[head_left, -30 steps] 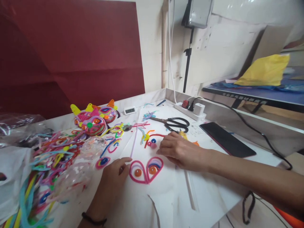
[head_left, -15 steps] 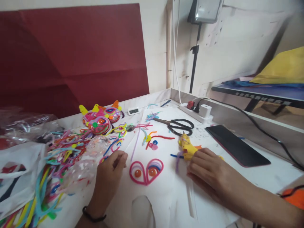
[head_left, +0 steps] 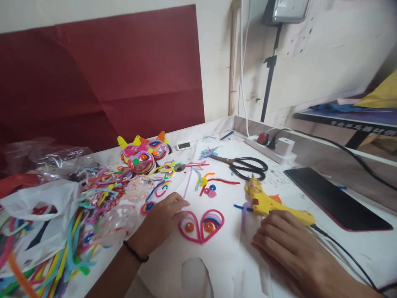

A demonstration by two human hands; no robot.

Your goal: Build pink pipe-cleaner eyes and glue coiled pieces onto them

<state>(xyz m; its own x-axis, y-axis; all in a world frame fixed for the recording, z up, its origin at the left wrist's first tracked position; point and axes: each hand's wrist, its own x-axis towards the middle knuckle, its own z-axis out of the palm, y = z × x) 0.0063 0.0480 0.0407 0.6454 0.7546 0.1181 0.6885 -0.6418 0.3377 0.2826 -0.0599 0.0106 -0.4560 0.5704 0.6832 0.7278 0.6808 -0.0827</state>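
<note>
My left hand [head_left: 166, 217] reaches over the paper, its fingers stretched out and slightly apart, the tips at the upper left edge of a pink-outlined pipe-cleaner eye [head_left: 190, 227]. A matching eye [head_left: 212, 226] lies against it on the right, and together they form a heart shape. Both have orange centres. My right hand [head_left: 283, 242] rests on the paper with loosely bent fingers, just below a yellow glue gun [head_left: 263, 203] that lies on its side. Its fingers look off the gun's handle. Beside the gun lie a purple strip [head_left: 245, 217] and a blue strip [head_left: 240, 207].
Black-handled scissors [head_left: 245, 164], a phone [head_left: 335, 198] and a power strip [head_left: 273, 151] lie at the right and back. Pipe cleaners [head_left: 105, 190] and a white bag [head_left: 40, 207] crowd the left. Colourful masks [head_left: 142, 159] sit near a small digital display [head_left: 184, 145]. Bent pieces [head_left: 212, 182] lie mid-paper.
My left hand has moved right to the pink-outlined eye and its fingers have uncurled. My right hand has drawn back from the glue gun, uncovering its handle. The view has shifted left.
</note>
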